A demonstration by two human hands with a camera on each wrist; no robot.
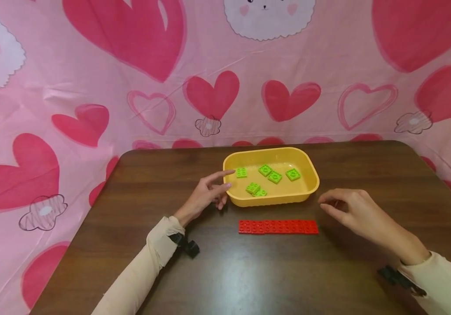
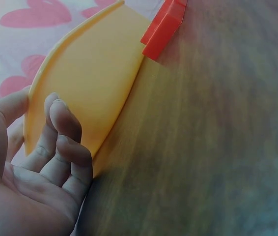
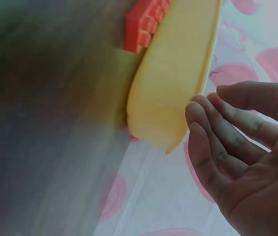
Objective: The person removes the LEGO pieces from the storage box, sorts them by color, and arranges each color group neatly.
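Observation:
A shallow yellow tray (image 1: 272, 201) stands on the table with several flat, square green toy bricks (image 1: 274, 176) inside. My left hand (image 1: 205, 194) is at its left end, the index finger reaching over the rim and the thumb at the edge. In the left wrist view, the other fingers (image 2: 75, 147) bend loosely outside the tray wall. Off the tray's front right corner hovers my right hand (image 1: 357, 211), fingers loosely bent, holding nothing. A straight row of red toy bricks (image 1: 278, 227), studs up, lies in front of the tray, between the hands.
The dark wooden table (image 1: 225, 280) reaches back to a pink cloth (image 1: 249, 65) with hearts, which hangs behind and along the sides. A black wrist strap (image 1: 186, 245) is on the left sleeve and another strap (image 1: 400, 280) on the right.

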